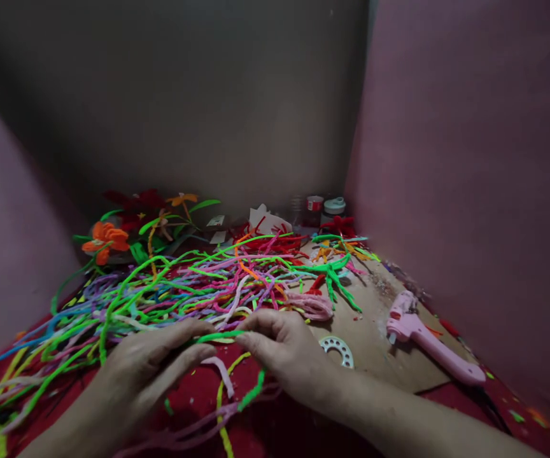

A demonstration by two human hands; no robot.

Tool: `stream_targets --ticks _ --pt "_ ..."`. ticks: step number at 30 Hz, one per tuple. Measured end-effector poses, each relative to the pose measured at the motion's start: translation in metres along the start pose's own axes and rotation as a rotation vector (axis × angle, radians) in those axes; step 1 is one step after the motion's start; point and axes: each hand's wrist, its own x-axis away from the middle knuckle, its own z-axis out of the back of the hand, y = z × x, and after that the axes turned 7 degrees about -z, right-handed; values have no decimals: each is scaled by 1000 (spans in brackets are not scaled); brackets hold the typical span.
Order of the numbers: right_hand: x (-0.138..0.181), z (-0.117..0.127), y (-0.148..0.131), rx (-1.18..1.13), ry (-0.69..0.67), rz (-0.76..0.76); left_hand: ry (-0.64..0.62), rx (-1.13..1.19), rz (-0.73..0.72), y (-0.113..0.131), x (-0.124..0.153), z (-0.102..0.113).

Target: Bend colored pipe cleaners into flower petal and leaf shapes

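A green pipe cleaner [225,335] stretches between my two hands, low in the middle of the view. My left hand [153,359] has its left end between thumb and fingers. Thumb and forefinger of my right hand [289,356] pinch its other side, and a green end [253,392] shows below that hand. Under the hands, a yellow pipe cleaner [220,410] and a pale pink one [221,372] lie on the red cloth [193,397]. Just beyond the hands spreads a tangled heap of many-coloured pipe cleaners [198,283].
At right, a pink glue gun [440,350] lies partly on a cardboard sheet [377,318], near a white ring with holes [344,350]. A green pipe-cleaner piece [332,273] lies behind. Orange flowers [105,242] stand back left; a lidded jar [335,207] stands by the wall.
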Motion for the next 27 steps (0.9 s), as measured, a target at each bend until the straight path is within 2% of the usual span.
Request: stream_targets --ticks 5,8,11,17,20,25,27 --pt "-17 14 18 -116 -56 -271 56 -178 -67 -23 12 6" --pt "-19 17 27 -50 -119 -324 100 -282 -80 -36 18 6" --pt "-16 15 24 89 -173 -317 140 -340 -86 -41 22 6" --pt "-4 11 0 -37 -368 -294 146 -250 44 -35 15 11" --pt "-1 11 -2 -96 -392 -297 131 -134 98 -33 11 14" --pt "-2 19 5 -299 -472 -334 156 46 400 -45 16 24" --pt "-2 23 7 -335 -497 -368 166 73 430 -49 20 30"
